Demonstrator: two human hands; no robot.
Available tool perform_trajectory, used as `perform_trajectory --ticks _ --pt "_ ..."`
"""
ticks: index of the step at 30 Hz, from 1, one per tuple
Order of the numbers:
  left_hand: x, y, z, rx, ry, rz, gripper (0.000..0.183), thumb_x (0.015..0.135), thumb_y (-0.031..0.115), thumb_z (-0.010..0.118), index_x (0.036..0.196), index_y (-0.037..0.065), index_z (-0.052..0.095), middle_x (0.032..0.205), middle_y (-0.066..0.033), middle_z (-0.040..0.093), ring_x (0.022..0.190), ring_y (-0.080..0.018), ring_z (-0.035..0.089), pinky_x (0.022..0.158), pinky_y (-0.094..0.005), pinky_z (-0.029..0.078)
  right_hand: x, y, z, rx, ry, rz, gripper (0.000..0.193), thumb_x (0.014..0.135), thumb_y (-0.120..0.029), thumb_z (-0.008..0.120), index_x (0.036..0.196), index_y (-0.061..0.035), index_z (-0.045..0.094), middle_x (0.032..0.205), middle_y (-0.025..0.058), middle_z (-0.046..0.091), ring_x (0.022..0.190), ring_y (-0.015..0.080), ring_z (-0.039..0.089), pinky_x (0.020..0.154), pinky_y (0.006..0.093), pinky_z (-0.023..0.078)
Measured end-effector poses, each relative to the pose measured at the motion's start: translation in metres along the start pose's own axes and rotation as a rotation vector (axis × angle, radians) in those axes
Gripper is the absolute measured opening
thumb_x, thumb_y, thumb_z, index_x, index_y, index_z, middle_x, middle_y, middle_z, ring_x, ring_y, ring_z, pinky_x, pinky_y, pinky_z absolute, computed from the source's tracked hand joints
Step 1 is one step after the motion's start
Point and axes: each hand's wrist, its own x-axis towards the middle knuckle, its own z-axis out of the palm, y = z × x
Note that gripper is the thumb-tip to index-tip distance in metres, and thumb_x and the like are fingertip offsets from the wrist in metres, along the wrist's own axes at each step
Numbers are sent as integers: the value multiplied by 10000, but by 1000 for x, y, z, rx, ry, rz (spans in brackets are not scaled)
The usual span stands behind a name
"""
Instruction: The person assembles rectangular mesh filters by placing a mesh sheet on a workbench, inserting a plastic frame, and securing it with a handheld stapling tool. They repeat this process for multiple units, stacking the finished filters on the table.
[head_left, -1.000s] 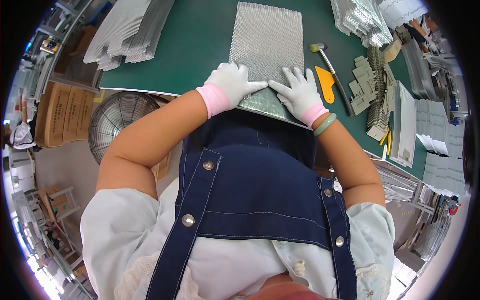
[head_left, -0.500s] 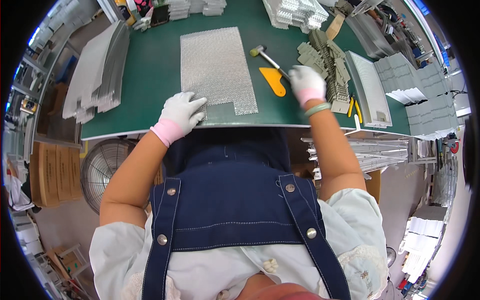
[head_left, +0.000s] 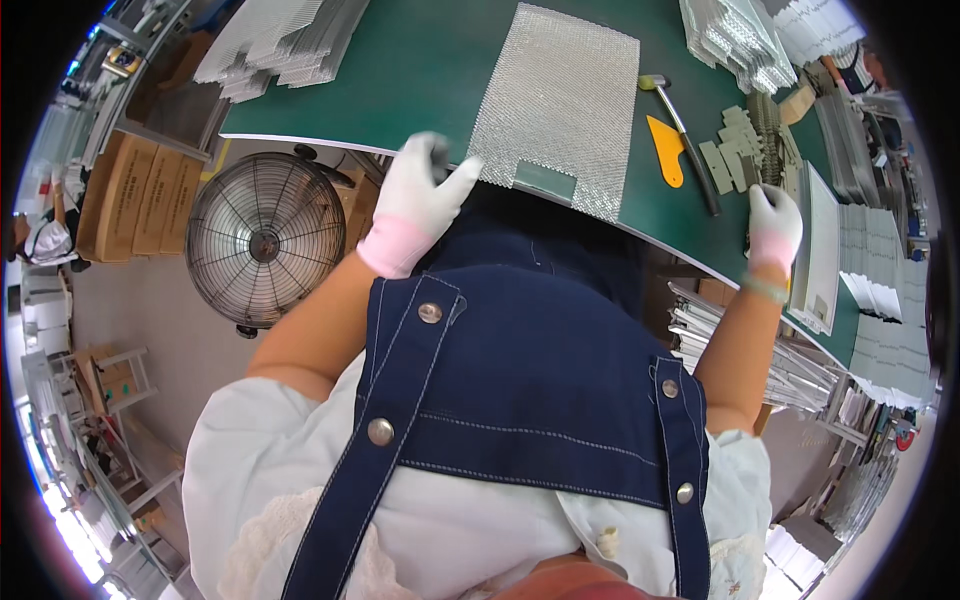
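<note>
Here, worker in denim apron [head_left: 540, 400] at green bench [head_left: 420, 70]. Left hand [head_left: 420, 195], white-gloved, fingers loosely curled, thumb out, touching near corner of silver mesh sheet [head_left: 560, 100] lying flat on bench edge. Right hand [head_left: 775, 225], gloved, fingers together, resting beside small grey pieces [head_left: 735, 160]; whether gripping, cannot tell. Beyond: yellow scraper [head_left: 665, 150], hammer [head_left: 680, 130], mesh stacks [head_left: 285, 40].

Your table [head_left: 420, 70] is dark green with a pale edge. The mesh sheet [head_left: 560, 105] is silver with a fine diamond grid. Your left hand [head_left: 420, 195] and right hand [head_left: 775, 225] wear white gloves, the left with a pink cuff. The scraper [head_left: 665, 150] is yellow-orange. Your apron [head_left: 530, 380] is navy denim with white stitching and silver snaps. The fan [head_left: 265, 240] is black wire.
</note>
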Motion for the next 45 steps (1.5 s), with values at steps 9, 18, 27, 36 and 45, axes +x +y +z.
perform_trajectory --ticks 9,18,27,36,45 --pt "9 -32 58 -880 -480 -674 652 961 509 581 1303 -43 522 1242 -187 602 904 -174 602 728 -253 482 -171 -109 63 1388 -904 362 300 894 -112 708 1153 -3 603 983 59 650 773 111 589 722 260 521" --pt "-3 -29 67 -1055 -410 -695 471 953 403 637 1231 27 577 1171 -126 627 1048 -203 582 861 -308 460 -182 -101 113 1808 -1408 898 302 972 -106 589 1248 -1 526 1063 128 639 918 206 647 804 320 557" --pt "-4 -35 78 -1075 -330 -537 279 964 246 623 1116 14 661 1061 -85 684 978 -180 629 900 -327 455 -190 -126 126 1888 -1065 775 317 961 -93 612 1263 -51 524 1120 100 622 943 213 648 850 364 570" --pt "-6 -35 79 -1221 -339 -565 259 948 227 644 1083 7 668 1017 -73 689 934 -170 629 862 -319 467 -186 -132 123 1810 -1085 730 317 973 -116 604 1277 -71 525 1130 76 620 999 204 629 888 382 523" --pt "-5 -37 81 -1201 -350 -579 245 969 227 614 1095 21 656 1027 -74 677 949 -175 618 871 -323 457 -187 -129 121 1834 -1076 781 315 967 -102 607 1267 -61 520 1123 94 621 960 208 641 851 375 555"
